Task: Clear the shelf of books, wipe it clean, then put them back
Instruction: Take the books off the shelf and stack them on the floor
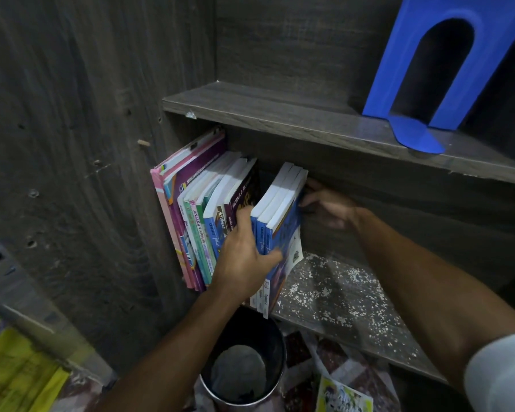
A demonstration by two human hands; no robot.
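Observation:
A row of books (197,209) leans against the left wall of the lower shelf (339,295). Three blue books (280,209) stand apart from that row, tilted to the right. My left hand (244,257) grips these blue books from the front, thumb across the cover and fingers in the gap on their left. My right hand (327,206) reaches into the shelf and touches their right side near the top; its fingers are partly hidden. The bare part of the lower shelf is speckled with white flakes.
The upper shelf (295,114) holds a blue metal bookend (434,72). A dark round bin (244,364) stands on the floor below the shelf. Loose printed sheets (342,394) lie by it, and yellow material (15,370) lies at the lower left.

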